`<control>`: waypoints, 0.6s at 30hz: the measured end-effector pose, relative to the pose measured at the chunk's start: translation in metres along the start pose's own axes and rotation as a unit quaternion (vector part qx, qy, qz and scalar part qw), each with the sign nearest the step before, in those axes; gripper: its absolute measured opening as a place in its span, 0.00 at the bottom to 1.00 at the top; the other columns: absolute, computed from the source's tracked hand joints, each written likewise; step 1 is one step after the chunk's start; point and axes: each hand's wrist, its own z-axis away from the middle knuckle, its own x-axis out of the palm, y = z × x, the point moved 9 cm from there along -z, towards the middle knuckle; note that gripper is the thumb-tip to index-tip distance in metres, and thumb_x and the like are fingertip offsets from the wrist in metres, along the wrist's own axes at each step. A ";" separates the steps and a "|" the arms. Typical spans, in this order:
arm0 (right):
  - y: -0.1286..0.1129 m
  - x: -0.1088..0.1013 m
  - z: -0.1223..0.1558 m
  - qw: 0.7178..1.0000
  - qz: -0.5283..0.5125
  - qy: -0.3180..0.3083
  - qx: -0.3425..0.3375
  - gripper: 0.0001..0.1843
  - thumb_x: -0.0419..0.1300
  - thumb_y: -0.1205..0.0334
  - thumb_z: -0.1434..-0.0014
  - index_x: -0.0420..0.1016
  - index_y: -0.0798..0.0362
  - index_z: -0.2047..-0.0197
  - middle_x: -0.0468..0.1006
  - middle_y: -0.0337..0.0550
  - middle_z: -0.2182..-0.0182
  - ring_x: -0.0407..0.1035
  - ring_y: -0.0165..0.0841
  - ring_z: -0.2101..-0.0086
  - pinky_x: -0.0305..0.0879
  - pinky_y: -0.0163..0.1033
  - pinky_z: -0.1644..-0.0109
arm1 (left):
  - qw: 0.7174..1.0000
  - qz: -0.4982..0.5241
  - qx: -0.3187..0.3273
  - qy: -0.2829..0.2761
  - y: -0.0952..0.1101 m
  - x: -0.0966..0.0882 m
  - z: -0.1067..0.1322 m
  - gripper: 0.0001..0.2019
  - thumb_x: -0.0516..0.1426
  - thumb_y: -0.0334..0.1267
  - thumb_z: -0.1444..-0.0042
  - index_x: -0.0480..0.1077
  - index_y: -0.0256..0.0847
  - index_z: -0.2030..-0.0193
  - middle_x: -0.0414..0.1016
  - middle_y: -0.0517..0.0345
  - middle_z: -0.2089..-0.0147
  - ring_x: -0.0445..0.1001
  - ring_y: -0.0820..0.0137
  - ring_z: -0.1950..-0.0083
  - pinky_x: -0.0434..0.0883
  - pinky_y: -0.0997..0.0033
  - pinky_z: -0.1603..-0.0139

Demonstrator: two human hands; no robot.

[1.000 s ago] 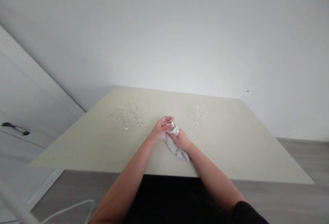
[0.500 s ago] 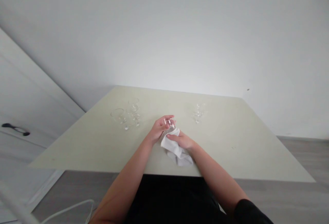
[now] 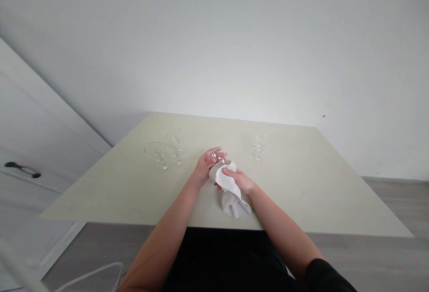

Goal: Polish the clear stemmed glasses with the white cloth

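Observation:
My left hand (image 3: 203, 167) is closed around a clear drinking glass (image 3: 217, 155), whose lower part is hidden behind a cloth. A white cloth (image 3: 228, 184) is gripped by my right hand (image 3: 241, 180), with the thumb on top and a fingertip showing beneath. The cloth presses against the glass and its loose end hangs down toward the table's front edge. Both hands are close together over the front middle of the table.
Two clear stemmed glasses (image 3: 174, 139) stand on the left of the pale table (image 3: 295, 193). Another clear glass (image 3: 258, 146) is farther right. A white wall is behind the table, and a white cabinet (image 3: 36, 140) with a dark handle (image 3: 23, 169) stands left.
The glass has tilted and shifted slightly left in my left hand. My right hand has turned with the cloth, which is now bunched and folded differently; its loose end hangs narrower.

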 end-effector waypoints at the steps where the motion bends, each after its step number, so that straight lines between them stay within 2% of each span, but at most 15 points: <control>1: 0.000 0.000 0.000 1.000 -0.020 -0.004 0.001 0.31 0.72 0.36 0.53 0.77 0.56 0.63 0.82 0.45 0.71 0.75 0.35 0.74 0.73 0.38 0.70 | 1.000 0.007 0.001 0.000 0.001 -0.001 0.000 0.39 0.75 0.58 0.63 0.75 0.38 0.46 0.83 0.47 0.54 0.82 0.61 0.58 0.75 0.63 0.53; 3: -0.001 -0.008 -0.002 0.998 -0.060 0.030 -0.009 0.25 0.74 0.43 0.52 0.76 0.56 0.63 0.82 0.43 0.72 0.75 0.35 0.75 0.74 0.39 0.70 | 1.000 0.020 0.003 -0.001 0.001 -0.004 -0.001 0.40 0.75 0.58 0.64 0.75 0.38 0.46 0.83 0.45 0.52 0.83 0.59 0.57 0.76 0.60 0.51; 6: -0.006 -0.039 -0.005 0.978 -0.124 0.159 -0.053 0.15 0.72 0.57 0.49 0.76 0.54 0.61 0.82 0.39 0.72 0.75 0.33 0.74 0.75 0.37 0.67 | 0.998 0.050 0.036 0.010 0.007 -0.014 -0.005 0.42 0.75 0.59 0.67 0.75 0.38 0.46 0.82 0.42 0.47 0.82 0.57 0.51 0.76 0.59 0.47; 8: -0.009 -0.052 -0.004 0.962 -0.161 0.212 -0.070 0.13 0.68 0.55 0.44 0.77 0.53 0.59 0.82 0.40 0.71 0.77 0.35 0.71 0.77 0.38 0.63 | 0.994 0.070 0.072 0.032 0.016 -0.023 -0.006 0.41 0.75 0.58 0.66 0.75 0.42 0.45 0.79 0.43 0.41 0.80 0.56 0.45 0.76 0.60 0.46; 11: -0.013 -0.049 -0.007 0.960 -0.200 0.185 -0.063 0.24 0.58 0.39 0.37 0.78 0.53 0.58 0.84 0.46 0.68 0.80 0.42 0.62 0.78 0.45 0.56 | 0.987 0.078 0.121 0.069 0.027 -0.033 -0.006 0.39 0.74 0.58 0.62 0.73 0.47 0.43 0.73 0.46 0.34 0.76 0.57 0.38 0.76 0.61 0.45; 13: -0.014 -0.043 -0.008 0.964 -0.204 0.160 -0.060 0.28 0.53 0.36 0.35 0.78 0.52 0.57 0.85 0.47 0.65 0.81 0.43 0.58 0.77 0.47 0.51 | 0.986 0.056 0.144 0.068 0.032 -0.030 -0.004 0.40 0.75 0.55 0.63 0.73 0.47 0.43 0.73 0.46 0.34 0.74 0.57 0.36 0.75 0.60 0.40; 15: -0.009 -0.041 -0.010 0.967 -0.195 0.159 -0.048 0.25 0.53 0.40 0.33 0.79 0.53 0.57 0.86 0.47 0.64 0.81 0.42 0.58 0.76 0.47 0.49 | 0.990 0.010 0.139 0.031 0.030 -0.017 -0.003 0.41 0.77 0.50 0.65 0.73 0.46 0.42 0.74 0.45 0.36 0.75 0.55 0.37 0.73 0.58 0.38; 18: 0.001 -0.049 -0.015 0.964 -0.175 0.193 -0.047 0.14 0.60 0.52 0.36 0.79 0.55 0.60 0.85 0.46 0.67 0.81 0.39 0.62 0.76 0.44 0.50 | 0.990 -0.082 0.109 -0.041 0.021 0.006 0.002 0.40 0.77 0.44 0.62 0.71 0.45 0.40 0.74 0.43 0.37 0.77 0.54 0.39 0.75 0.55 0.41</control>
